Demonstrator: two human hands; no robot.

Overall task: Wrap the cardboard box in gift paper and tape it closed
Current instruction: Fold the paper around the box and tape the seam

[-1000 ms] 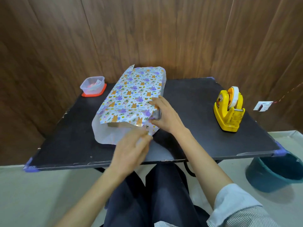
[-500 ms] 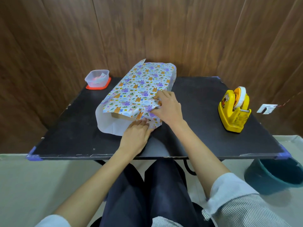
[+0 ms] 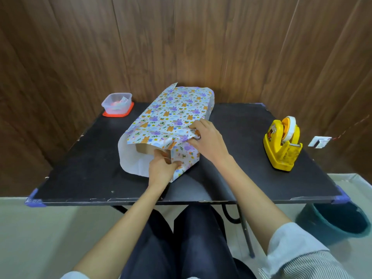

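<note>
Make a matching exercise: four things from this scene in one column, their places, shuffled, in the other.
Things:
1. tape dispenser
2. plastic container
3. cardboard box
4. bucket

Places:
A. on the floor, by the right near corner of the table
B. table's far left corner
C. under the gift paper
D. table's right side

Pairs: 1-D, 2-B, 3-C, 4-A

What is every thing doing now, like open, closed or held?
gift paper, folded over the box top, near end unsealed.
cardboard box, lying flat, near end uncovered.
left hand, pinches the paper's near flap.
right hand, pinches a fold at the top edge.
tape dispenser, upright, untouched.
plastic tub, open, sitting on a red lid.
</note>
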